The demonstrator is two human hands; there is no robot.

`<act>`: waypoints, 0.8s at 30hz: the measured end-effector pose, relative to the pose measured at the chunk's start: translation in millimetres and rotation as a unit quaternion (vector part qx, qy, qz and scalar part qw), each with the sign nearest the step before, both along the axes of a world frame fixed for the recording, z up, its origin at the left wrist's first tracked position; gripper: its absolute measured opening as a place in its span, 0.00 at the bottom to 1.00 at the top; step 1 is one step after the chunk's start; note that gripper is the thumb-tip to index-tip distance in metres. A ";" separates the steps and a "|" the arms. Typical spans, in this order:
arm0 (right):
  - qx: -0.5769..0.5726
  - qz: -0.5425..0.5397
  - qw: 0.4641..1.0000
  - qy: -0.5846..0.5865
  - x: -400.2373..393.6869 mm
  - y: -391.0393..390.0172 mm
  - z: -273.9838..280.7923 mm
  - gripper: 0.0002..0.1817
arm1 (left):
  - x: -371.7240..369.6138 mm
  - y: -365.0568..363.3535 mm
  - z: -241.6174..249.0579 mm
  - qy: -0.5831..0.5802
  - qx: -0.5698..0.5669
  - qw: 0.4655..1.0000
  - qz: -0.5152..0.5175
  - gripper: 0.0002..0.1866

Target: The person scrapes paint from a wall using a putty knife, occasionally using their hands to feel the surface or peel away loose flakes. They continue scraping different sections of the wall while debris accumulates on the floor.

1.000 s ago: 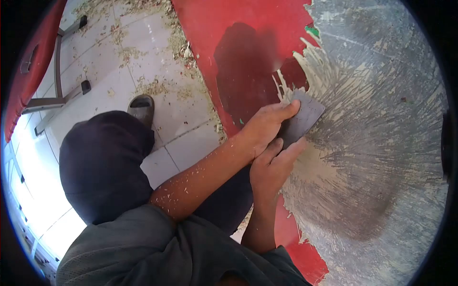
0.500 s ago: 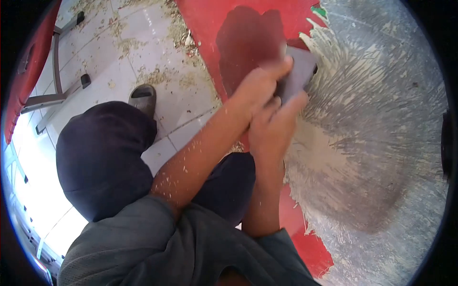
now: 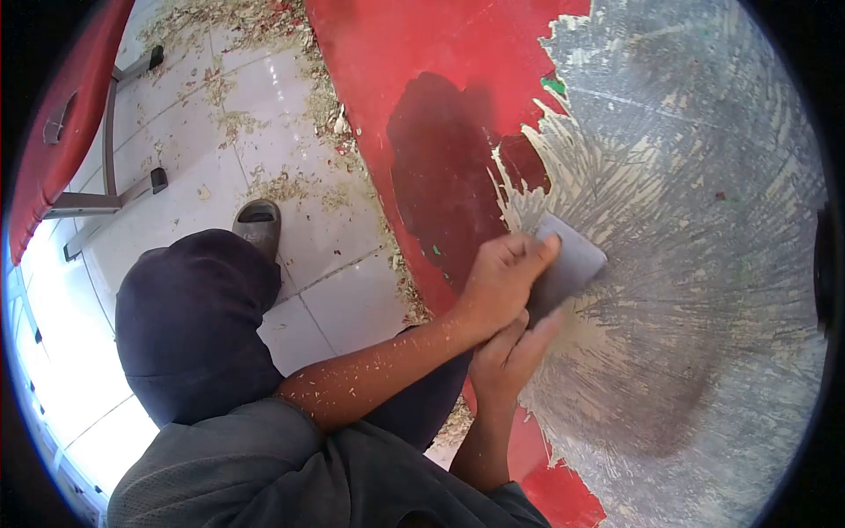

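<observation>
A flat grey scraper (image 3: 572, 260) with a broad plate lies against the partly stripped surface (image 3: 687, 290), tilted. My left hand (image 3: 502, 280) is closed on its upper left side, the thumb pressed on the plate. Just below, my right hand (image 3: 515, 356) holds the scraper's near end, its fingers partly hidden beneath. Red paint (image 3: 370, 53) covers the surface's left part, meeting the bare grey area along a jagged edge. A dark wet-looking patch (image 3: 440, 167) lies on the red, left of the scraper.
White floor tiles (image 3: 326, 220) run along the left, strewn with pale paint flakes (image 3: 290, 189). A red chair (image 3: 66, 114) with metal legs stands at the far left. My sandalled foot (image 3: 260, 224) rests on the tiles near the surface's edge.
Both hands and the scraper have moved down and slightly right in view, toward my body, while the view has shifted somewhat. The scraper stays in my hold.
</observation>
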State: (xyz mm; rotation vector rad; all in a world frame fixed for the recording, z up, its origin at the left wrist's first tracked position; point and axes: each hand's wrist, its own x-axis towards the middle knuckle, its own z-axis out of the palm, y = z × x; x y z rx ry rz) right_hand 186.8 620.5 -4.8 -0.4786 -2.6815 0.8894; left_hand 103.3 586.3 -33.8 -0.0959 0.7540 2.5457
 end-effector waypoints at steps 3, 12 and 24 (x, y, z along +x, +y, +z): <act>0.084 -0.014 0.996 0.007 0.9 -4.6 14.5 0.25 | 4.3 6.1 4.8 -0.006 0.075 0.997 -0.034 0.16; 0.135 0.002 0.991 -0.013 -25.7 -22.3 18.7 0.29 | -21.5 -16.8 6.4 -0.038 0.154 0.982 -0.098 0.21; 0.090 -0.010 0.996 -0.014 -24.0 -24.3 29.8 0.29 | -17.4 -12.5 21.3 -0.094 0.149 0.979 -0.098 0.20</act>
